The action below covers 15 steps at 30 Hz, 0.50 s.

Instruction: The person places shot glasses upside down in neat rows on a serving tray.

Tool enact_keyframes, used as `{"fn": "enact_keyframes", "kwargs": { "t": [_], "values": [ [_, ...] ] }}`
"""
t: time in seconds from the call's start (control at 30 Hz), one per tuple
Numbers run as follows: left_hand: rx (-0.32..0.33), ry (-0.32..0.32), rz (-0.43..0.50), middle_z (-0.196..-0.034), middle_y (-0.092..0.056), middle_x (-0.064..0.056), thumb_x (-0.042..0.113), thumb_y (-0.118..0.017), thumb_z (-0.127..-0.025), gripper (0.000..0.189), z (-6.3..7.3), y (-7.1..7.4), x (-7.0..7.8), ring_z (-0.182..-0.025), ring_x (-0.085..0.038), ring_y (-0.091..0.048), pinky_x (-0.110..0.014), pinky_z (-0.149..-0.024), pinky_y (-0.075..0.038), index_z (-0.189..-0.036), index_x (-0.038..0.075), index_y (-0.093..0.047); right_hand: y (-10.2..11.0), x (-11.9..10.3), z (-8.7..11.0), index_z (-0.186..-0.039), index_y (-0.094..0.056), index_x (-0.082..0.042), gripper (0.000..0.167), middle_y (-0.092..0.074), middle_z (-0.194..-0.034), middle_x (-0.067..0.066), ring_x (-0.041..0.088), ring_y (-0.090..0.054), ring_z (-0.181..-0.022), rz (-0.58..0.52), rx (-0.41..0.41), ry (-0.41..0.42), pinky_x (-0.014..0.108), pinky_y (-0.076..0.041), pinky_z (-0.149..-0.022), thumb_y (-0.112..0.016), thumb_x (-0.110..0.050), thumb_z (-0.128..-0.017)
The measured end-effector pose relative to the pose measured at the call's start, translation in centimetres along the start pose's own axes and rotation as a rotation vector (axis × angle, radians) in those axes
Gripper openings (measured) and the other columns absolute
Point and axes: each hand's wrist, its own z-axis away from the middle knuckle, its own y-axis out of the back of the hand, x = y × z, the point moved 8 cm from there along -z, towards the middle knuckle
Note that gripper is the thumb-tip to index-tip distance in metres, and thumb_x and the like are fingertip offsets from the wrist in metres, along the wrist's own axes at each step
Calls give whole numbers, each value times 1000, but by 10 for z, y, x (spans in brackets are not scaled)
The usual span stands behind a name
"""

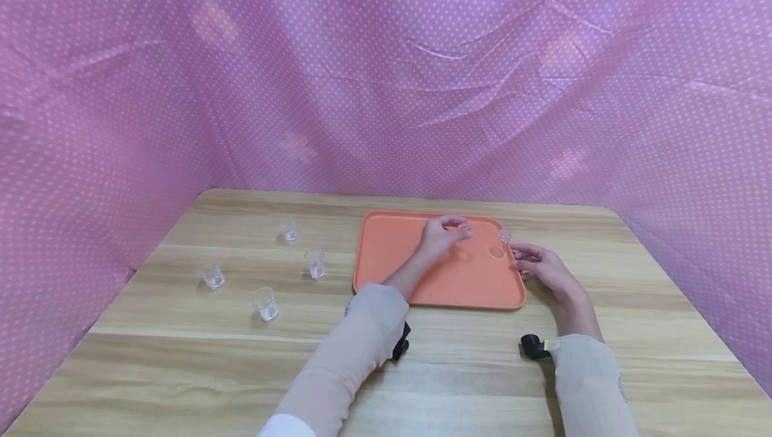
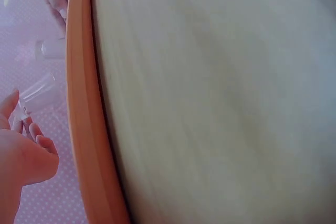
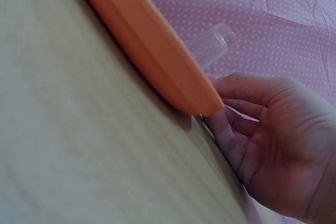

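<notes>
My left hand (image 1: 443,236) is over the orange tray (image 1: 386,242), pinching a small clear shot glass (image 2: 41,94) between thumb and fingers. In the head view that glass is faint against the tray. My right hand (image 1: 543,269) is at the tray's right edge, its fingers loosely bent with the tips right at the rim. Beside those fingertips stands a second shot glass (image 1: 504,236), near the tray's right side. In the right wrist view the tray's corner hides part of the right fingers (image 3: 249,88).
Several more clear shot glasses stand apart on the wooden table (image 1: 458,370) left of the tray, among them one near the front (image 1: 266,304) and one close to the tray (image 1: 315,265). A pink dotted cloth (image 1: 362,88) hangs behind and along both sides.
</notes>
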Motion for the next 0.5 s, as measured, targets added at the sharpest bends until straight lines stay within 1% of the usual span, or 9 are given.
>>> {"fn": "enact_keyframes", "kwargs": {
  "t": [0.1, 0.27, 0.5],
  "values": [
    [-7, 10, 14, -93, -68, -2, 10, -77, -74, 26, -2, -7, -3, -83, -8, -55, -19, -74, -42, -98, 3, -70, 0, 0, 0, -132, -34, 15, 50, -50, -106, 24, 8, -58, -78, -3, 4, -1, 27, -51, -69, -54, 1, -88],
    [-12, 31, -26, -93, -67, -1, 10, -78, -72, 27, -4, -16, -4, -72, -6, -49, -18, -66, -41, -97, 4, -70, 1, 1, -1, -132, -34, 15, 50, -50, -107, 24, 8, -58, -77, -4, 6, -4, 27, -51, -69, -54, 1, -89],
    [-4, 25, -57, -85, -64, 3, 7, -79, -70, 27, -4, -28, 0, -60, -3, -42, -16, -55, -36, -95, 5, -71, -1, -1, 0, -132, -34, 14, 49, -48, -108, 26, 8, -60, -79, -7, -5, -5, 28, -51, -71, -54, 2, -89]
  ]
}}
